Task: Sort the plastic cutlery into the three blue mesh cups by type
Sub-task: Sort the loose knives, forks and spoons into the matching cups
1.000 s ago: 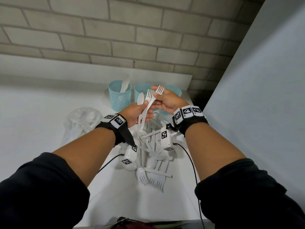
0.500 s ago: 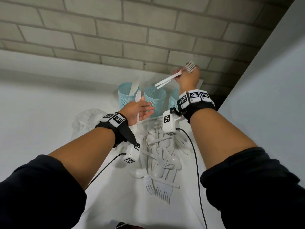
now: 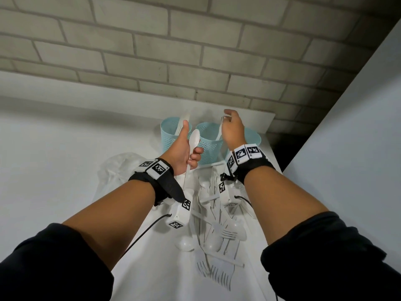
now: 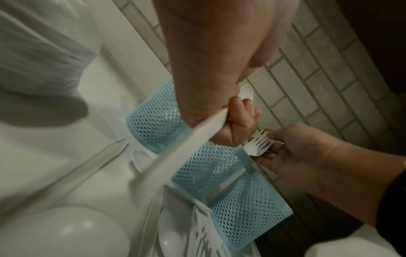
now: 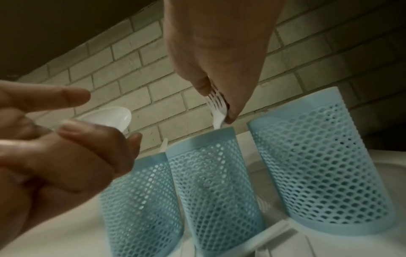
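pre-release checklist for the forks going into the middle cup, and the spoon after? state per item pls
1. Right hand pinches the white plastic forks at the tines: ok.
2. Fork handles inside the middle blue mesh cup: ok.
3. Same type already in that cup: cannot tell.
4. Left hand grips the white plastic spoon: ok.
5. Spoon's cup identified: cannot tell; left blue mesh cup holds a white piece, type unclear.
6. Loose cutlery pile unsorted: not ok.

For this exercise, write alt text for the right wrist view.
The right hand pinches white forks by the tines, handles dipping into the middle blue mesh cup; the left hand holds a white spoon nearby.
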